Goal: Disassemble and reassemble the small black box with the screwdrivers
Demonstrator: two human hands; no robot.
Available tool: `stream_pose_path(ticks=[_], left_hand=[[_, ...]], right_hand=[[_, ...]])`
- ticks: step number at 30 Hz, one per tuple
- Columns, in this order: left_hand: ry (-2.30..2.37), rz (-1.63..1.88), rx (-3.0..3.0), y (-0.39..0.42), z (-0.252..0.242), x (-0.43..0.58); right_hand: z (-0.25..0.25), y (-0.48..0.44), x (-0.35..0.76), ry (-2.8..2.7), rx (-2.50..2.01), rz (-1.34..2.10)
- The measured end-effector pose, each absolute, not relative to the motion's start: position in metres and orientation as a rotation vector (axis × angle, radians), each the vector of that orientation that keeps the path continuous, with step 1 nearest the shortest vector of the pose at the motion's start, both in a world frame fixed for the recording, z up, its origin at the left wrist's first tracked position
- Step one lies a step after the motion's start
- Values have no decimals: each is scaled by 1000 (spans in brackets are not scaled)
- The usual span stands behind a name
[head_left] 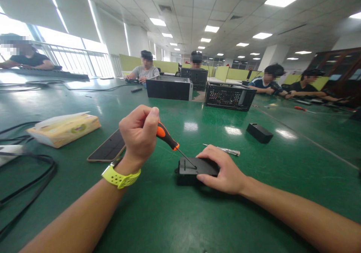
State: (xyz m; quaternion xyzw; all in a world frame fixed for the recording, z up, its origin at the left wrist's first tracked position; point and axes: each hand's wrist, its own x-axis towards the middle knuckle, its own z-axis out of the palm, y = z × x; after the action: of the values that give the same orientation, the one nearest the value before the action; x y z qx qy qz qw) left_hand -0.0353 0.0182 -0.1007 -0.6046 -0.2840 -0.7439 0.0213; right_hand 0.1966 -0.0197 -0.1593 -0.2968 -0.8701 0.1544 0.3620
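My left hand (140, 134) is closed in a fist round the handle of an orange-and-black screwdriver (169, 137). Its thin shaft slants down to the right, and the tip meets the top face of a black rectangular box (187, 170). From the right, my right hand (221, 169) grips that box, thumb on the near side and fingers over the far side, covering its right end. The box lies flat on the green table (158, 215). Just behind my right hand lies a slim clear-handled screwdriver (228, 151).
A phone (108, 147) and a tissue pack (66, 129) lie to the left, near black cables (36, 185). Another black box (259, 132) sits at right. Black metal cases (169, 88) stand farther back, and several people sit around the table. An orange screwdriver (303, 109) lies far right.
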Motion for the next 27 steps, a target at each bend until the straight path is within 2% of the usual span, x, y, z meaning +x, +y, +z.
stream_pose_path(ticks=[7, 19, 27], left_hand=[[-845, -2335, -1913, 17, -100, -36], [-842, -2137, -1949, 7, -96, -32], [-855, -2145, -1947, 5, -94, -35]], right_hand=[[-161, -19, 197, -2241, -770, 398], [-162, -18, 198, -2238, -791, 389], [-162, -19, 198, -2241, -785, 374]])
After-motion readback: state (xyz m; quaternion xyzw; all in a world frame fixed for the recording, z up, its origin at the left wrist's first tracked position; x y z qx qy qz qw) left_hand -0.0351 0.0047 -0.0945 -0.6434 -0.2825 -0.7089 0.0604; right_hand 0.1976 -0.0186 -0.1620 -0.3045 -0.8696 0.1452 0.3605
